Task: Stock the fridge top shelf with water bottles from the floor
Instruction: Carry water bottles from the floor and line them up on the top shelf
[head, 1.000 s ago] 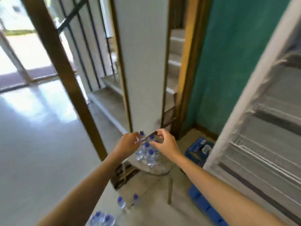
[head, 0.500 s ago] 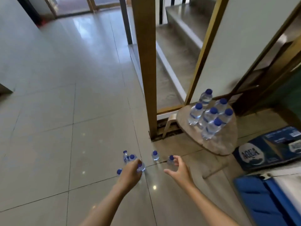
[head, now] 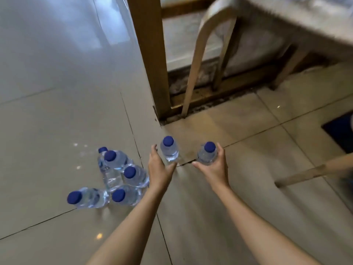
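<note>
Several clear water bottles (head: 122, 176) with blue caps stand in a cluster on the tiled floor at the lower left. Two more stand apart just ahead of my hands. My left hand (head: 160, 169) cups round the nearer-left bottle (head: 169, 151); its fingers sit left of it with a small gap and its thumb lies below its base. My right hand (head: 214, 169) grips the right bottle (head: 207, 154), fingers on its right side and thumb at its lower left. Both bottles stand upright on the floor. The fridge is out of view.
A wooden post (head: 149, 54) rises from the floor just beyond the bottles. Bent wooden stool legs (head: 193, 73) stand behind it, and another leg (head: 305, 174) angles in at the right. A dark blue object (head: 340, 132) lies at the right edge.
The view has dropped close to the floor. Both hands have moved from reaching toward the bottles to being at the two nearest bottles; my right hand has taken hold of one.
</note>
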